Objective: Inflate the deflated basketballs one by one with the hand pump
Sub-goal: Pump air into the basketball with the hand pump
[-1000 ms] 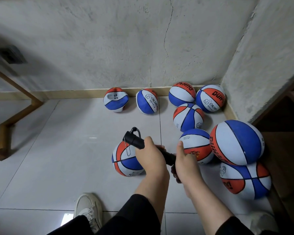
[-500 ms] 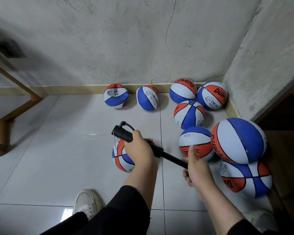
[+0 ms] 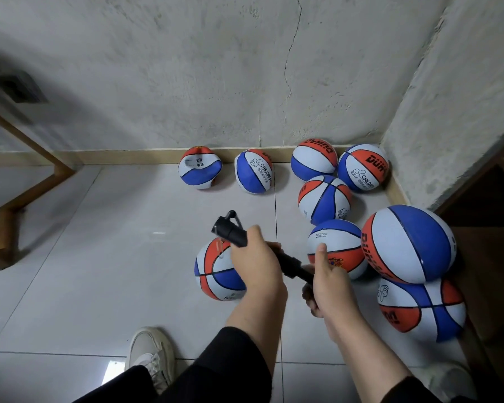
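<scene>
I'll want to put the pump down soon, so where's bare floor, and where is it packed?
Bare tile lies left of the ball under the left hand, out to the wooden frame, and between that ball and the two dented balls at the baseboard. The right corner is packed: balls crowd close, one large ball stacked on another.

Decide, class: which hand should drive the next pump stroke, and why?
Right hand, probably: it grips the pump's handle end, while the left hand grips the barrel above the ball.

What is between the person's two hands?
In the head view, the pump's black shaft spans the gap between the left hand and the right hand.
</scene>
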`<state>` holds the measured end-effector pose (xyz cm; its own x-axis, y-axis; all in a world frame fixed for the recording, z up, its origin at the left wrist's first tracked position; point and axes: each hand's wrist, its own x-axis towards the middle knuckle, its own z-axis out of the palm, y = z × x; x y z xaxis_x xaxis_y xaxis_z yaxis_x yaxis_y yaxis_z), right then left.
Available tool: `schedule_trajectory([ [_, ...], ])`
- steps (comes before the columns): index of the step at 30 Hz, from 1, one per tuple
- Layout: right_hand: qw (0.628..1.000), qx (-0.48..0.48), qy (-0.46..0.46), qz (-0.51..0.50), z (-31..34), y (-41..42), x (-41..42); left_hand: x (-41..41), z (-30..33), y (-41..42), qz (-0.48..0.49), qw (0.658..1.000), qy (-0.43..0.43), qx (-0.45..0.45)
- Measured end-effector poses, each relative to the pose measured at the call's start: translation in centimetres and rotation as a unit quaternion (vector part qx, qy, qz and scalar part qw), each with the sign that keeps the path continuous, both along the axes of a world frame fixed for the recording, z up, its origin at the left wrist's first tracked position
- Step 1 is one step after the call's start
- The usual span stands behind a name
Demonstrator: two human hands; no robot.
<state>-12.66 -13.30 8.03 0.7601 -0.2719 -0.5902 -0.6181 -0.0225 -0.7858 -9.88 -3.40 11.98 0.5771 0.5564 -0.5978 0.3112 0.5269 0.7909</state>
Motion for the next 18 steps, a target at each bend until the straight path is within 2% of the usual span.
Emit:
schedule_trajectory([
  [4, 0.999, 0.021, 0.019, -0.02, -0.5, -1.9, -0.7, 0.9, -0.1, 2.6, 0.035, 0.999, 0.031, 0.016],
  [13, 1.0, 0.023, 0.002, -0.012, -0.3, 0.2, 0.2, -0.3, 0.0, 0.3, 0.022, 1.0, -0.01, -0.005],
  [18, 1.0, -0.01, -0.013, 0.021, -0.3, 1.9, 0.4, -0.9, -0.6, -0.8, -0.011, 0.999, -0.016, 0.025],
])
